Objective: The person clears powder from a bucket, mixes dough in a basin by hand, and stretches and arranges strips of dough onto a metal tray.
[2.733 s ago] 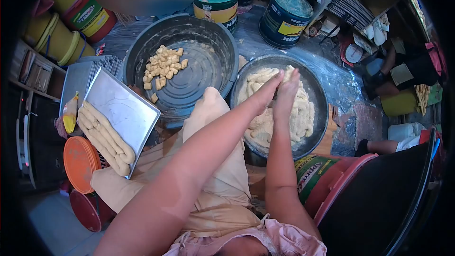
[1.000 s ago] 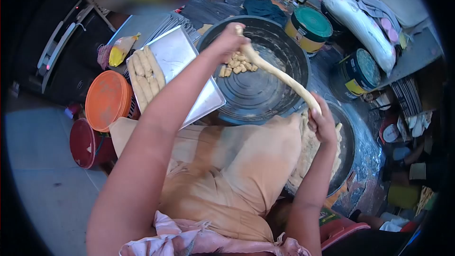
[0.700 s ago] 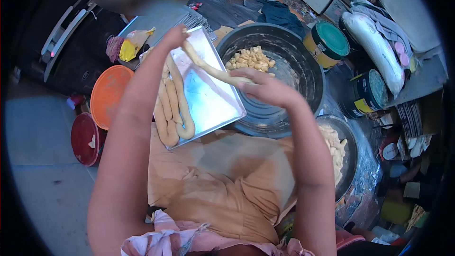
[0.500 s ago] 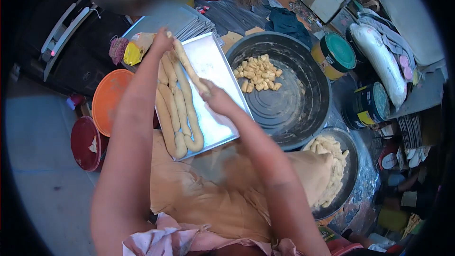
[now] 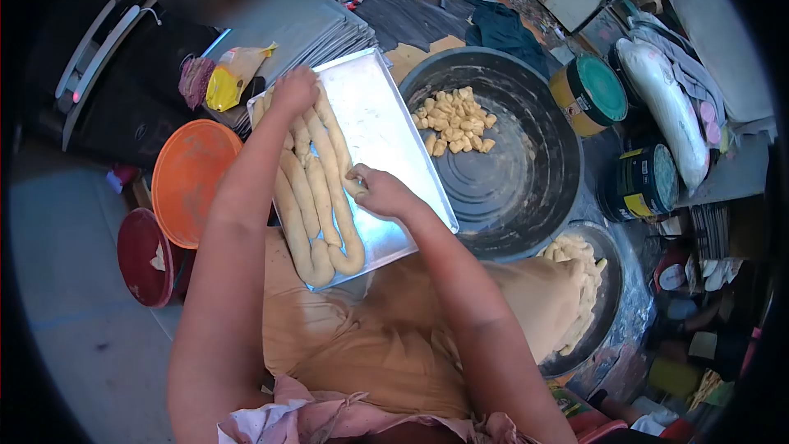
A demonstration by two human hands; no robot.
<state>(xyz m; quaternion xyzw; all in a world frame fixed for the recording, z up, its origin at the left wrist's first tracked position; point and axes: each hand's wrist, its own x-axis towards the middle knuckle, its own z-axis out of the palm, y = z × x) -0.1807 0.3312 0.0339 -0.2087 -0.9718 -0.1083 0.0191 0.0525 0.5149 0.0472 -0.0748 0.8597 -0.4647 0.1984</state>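
Observation:
A metal tray (image 5: 386, 140) lies tilted above my lap, with several long dough ropes (image 5: 316, 197) side by side along its left half. My left hand (image 5: 296, 90) is closed on the upper end of the rightmost rope, near the tray's top edge. Lower down, my right hand (image 5: 380, 191) pinches the other end of that rope, which lies against its neighbours. Small dough pieces (image 5: 456, 121) sit in the large black basin (image 5: 526, 222) beside the tray. More dough (image 5: 579, 271) fills a smaller dark basin (image 5: 608, 312), partly hidden by my knee.
An orange bucket (image 5: 193, 183) and a dark red bucket (image 5: 144, 259) stand left of the tray. Stacked trays (image 5: 337, 41) and a yellow bag (image 5: 226, 89) lie behind it. Lidded pails (image 5: 600, 89) stand beyond the large basin. Part of another person (image 5: 723, 353) shows at far right.
My hands have come from the smaller basin to the tray, carrying a dough rope. That rope, earlier stretched in the air, now lies along the right side of the others.

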